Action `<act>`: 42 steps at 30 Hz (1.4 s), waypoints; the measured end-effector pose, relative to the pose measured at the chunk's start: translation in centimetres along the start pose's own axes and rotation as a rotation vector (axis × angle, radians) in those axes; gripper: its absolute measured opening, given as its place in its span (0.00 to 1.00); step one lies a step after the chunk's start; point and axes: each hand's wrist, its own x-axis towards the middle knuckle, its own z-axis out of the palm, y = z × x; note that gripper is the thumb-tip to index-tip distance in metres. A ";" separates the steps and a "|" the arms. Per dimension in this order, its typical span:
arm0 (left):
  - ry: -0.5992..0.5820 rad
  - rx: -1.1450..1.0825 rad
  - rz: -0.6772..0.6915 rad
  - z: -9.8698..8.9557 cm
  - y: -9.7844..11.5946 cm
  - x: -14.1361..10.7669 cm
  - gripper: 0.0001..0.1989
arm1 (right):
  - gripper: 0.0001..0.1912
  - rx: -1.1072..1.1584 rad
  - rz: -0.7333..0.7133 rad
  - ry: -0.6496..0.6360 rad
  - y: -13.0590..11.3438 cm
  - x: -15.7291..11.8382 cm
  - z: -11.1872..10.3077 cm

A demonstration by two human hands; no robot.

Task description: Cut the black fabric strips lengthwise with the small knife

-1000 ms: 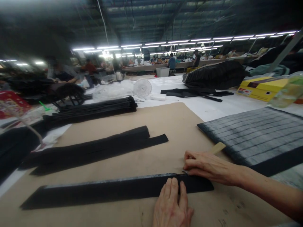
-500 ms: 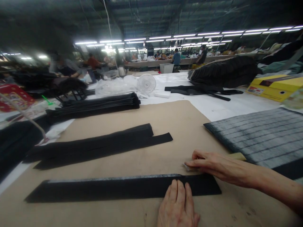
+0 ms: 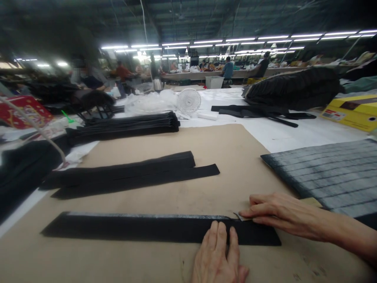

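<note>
A long black strip of material (image 3: 141, 230) lies on the brown sheet, with a thin whitish, glossy band along its far edge. My left hand (image 3: 216, 251) rests on the strip's right part, fingers stretched out and pressing it down. Closed in a pinch, my right hand (image 3: 273, 212) holds a flat-tipped tool (image 3: 244, 217), whose greyish tip meets the far edge of the strip near a small dark sliver. A pale yellowish handle end (image 3: 311, 202) shows behind that hand. Beyond lie more black strips (image 3: 132, 173), partly overlapping.
The brown sheet (image 3: 229, 145) covers much of the white table. A thick stack of black strips (image 3: 126, 127) sits farther left. To the right lies a grey lined panel (image 3: 330, 169), with a yellow box (image 3: 353, 112) behind. A round clear dish (image 3: 189, 100) stands at the back.
My right hand has come nearer, bringing the tool's tip from just beyond the strip onto its far edge. My left hand stays on the strip. The whole view has shifted slightly.
</note>
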 end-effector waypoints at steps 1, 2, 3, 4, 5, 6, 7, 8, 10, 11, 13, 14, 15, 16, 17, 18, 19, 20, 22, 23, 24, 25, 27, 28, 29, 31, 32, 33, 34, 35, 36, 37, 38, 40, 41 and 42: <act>0.039 -0.008 -0.003 0.1 0.0 0.1 0.32 | 0.19 0.008 -0.006 -0.041 -0.2 0.3 -0.1; 0.071 -0.012 -0.009 0.2 0.1 0.1 0.32 | 0.19 0.016 -0.012 -0.077 -0.4 0.5 -0.2; 0.086 -0.010 -0.011 0.4 0.2 0.1 0.31 | 0.20 0.026 -0.020 -0.100 -0.6 0.8 -0.2; 0.078 -0.003 -0.007 0.6 0.2 0.2 0.32 | 0.20 0.037 -0.029 -0.103 -0.8 1.0 -0.2; 0.048 0.006 0.005 0.6 0.2 0.2 0.32 | 0.20 0.049 -0.037 -0.105 -0.9 1.2 -0.2; 0.002 0.016 0.020 0.6 0.1 0.3 0.33 | 0.19 0.061 -0.043 -0.106 -1.0 1.4 -0.2; -0.049 0.022 0.037 0.5 0.0 0.3 0.34 | 0.19 0.072 -0.048 -0.104 -1.0 1.5 -0.1; -0.090 0.025 0.053 0.3 -0.1 0.4 0.35 | 0.18 0.083 -0.052 -0.100 -0.9 1.6 0.0; -0.131 0.018 0.069 0.0 -0.4 0.5 0.35 | 0.17 0.094 -0.054 -0.092 -0.7 1.7 0.1; -0.134 0.014 0.075 -0.2 -0.5 0.6 0.34 | 0.17 0.096 -0.055 -0.087 -0.6 1.7 0.2; -0.113 0.009 0.080 -0.2 -0.5 0.6 0.33 | 0.17 0.094 -0.057 -0.092 -0.4 1.8 0.1; -0.090 0.010 0.070 -0.1 -0.5 0.6 0.32 | 0.17 0.093 -0.058 -0.100 -0.4 1.8 0.0; -0.065 0.015 0.053 0.0 -0.3 0.6 0.32 | 0.18 0.088 -0.057 -0.110 -0.4 1.8 -0.1; -0.041 0.021 0.032 0.1 -0.2 0.5 0.32 | 0.18 0.080 -0.056 -0.120 -0.4 1.9 -0.2; -0.021 0.026 0.012 0.2 -0.1 0.5 0.32 | 0.19 0.068 -0.051 -0.131 -0.4 1.9 -0.2; -0.010 0.031 -0.003 0.2 0.0 0.4 0.32 | 0.19 0.050 -0.043 -0.138 -0.4 2.0 -0.3; -0.008 0.035 -0.011 0.1 0.1 0.3 0.32 | 0.19 0.028 -0.034 -0.140 -0.4 2.0 -0.3; -0.011 0.039 -0.015 -0.1 0.0 0.3 0.32 | 0.19 0.006 -0.028 -0.143 -0.4 2.1 -0.3; -0.025 0.047 -0.014 -0.5 -0.1 0.1 0.32 | 0.19 -0.030 -0.021 -0.141 -0.4 2.2 0.0; -0.033 0.051 -0.012 -0.7 -0.2 0.1 0.32 | 0.19 -0.044 -0.023 -0.138 -0.4 2.3 0.1; -0.040 0.054 -0.011 -0.8 -0.3 0.1 0.33 | 0.19 -0.054 -0.028 -0.133 -0.3 2.3 0.3; -0.045 0.057 -0.006 -0.8 -0.4 0.0 0.33 | 0.19 -0.061 -0.034 -0.126 -0.3 2.4 0.5; -0.042 0.056 0.010 -0.5 -0.4 0.0 0.34 | 0.19 -0.076 -0.043 -0.110 -0.2 2.5 0.9; -0.033 0.053 0.016 -0.3 -0.4 0.0 0.34 | 0.19 -0.076 -0.048 -0.105 -0.2 2.6 1.0; -0.023 0.047 0.020 0.0 -0.4 0.0 0.35 | 0.19 -0.071 -0.050 -0.098 -0.2 2.7 1.1; 0.001 0.024 0.011 0.3 -0.4 0.0 0.36 | 0.19 -0.051 -0.055 -0.085 -0.3 3.0 1.3; 0.009 0.005 0.000 0.3 -0.6 0.0 0.36 | 0.19 -0.045 -0.057 -0.075 -0.4 3.1 1.4; 0.007 -0.015 -0.007 0.1 -0.7 -0.1 0.36 | 0.19 -0.043 -0.060 -0.064 -0.4 3.2 1.4; -0.004 -0.029 -0.012 -0.2 -1.0 -0.1 0.36 | 0.19 -0.047 -0.062 -0.053 -0.5 3.4 1.5; -0.022 -0.030 -0.018 -0.6 -1.2 -0.2 0.36 | 0.19 -0.050 -0.066 -0.042 -0.7 3.5 1.5; -0.042 -0.014 -0.026 -1.0 -1.5 -0.3 0.35 | 0.19 -0.051 -0.071 -0.033 -0.8 3.7 1.5; -0.058 0.016 -0.034 -1.5 -1.7 -0.3 0.35 | 0.18 -0.049 -0.078 -0.026 -0.9 3.8 1.5; -0.063 0.051 -0.043 -2.0 -1.9 -0.4 0.34 | 0.18 -0.043 -0.085 -0.021 -1.1 3.9 1.5; -0.043 0.105 -0.055 -2.7 -2.2 -0.4 0.34 | 0.18 -0.032 -0.096 -0.015 -1.3 4.2 1.5; -0.028 0.114 -0.054 -2.9 -2.2 -0.4 0.33 | 0.18 -0.031 -0.099 -0.016 -1.5 4.4 1.5; -0.015 0.115 -0.047 -3.1 -2.3 -0.3 0.32 | 0.19 -0.033 -0.102 -0.020 -1.6 4.6 1.5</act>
